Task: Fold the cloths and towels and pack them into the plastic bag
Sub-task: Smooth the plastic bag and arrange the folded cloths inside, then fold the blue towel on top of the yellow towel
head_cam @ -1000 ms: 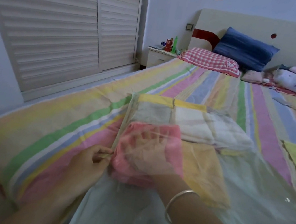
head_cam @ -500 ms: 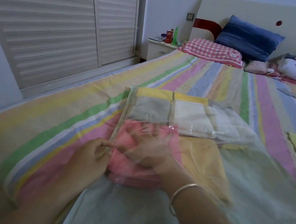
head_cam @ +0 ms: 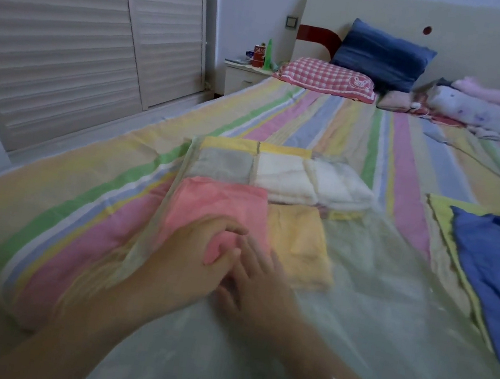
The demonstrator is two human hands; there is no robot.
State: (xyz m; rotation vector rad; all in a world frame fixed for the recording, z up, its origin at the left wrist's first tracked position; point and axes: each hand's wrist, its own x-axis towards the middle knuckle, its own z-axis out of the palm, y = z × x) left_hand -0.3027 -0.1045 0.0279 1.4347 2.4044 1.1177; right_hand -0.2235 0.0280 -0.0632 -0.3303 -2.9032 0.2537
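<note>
Pink towel (head_cam: pixel 220 207) now sits packed; right hand (head_cam: pixel 255 282) has slid back, fingers open, toward six o'clock inside the plastic bag (head_cam: pixel 386 307); left hand (head_cam: pixel 190 265) rests open outside.

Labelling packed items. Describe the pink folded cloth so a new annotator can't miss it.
Start at the clear plastic bag lying on the striped bed. Folded cloths sit inside it in two rows, and the pink cloth is in the near row on the left, with both hands at its near edge. Its neighbours are a yellow cloth to the right and a grey one behind; it is the only pink one.
</note>
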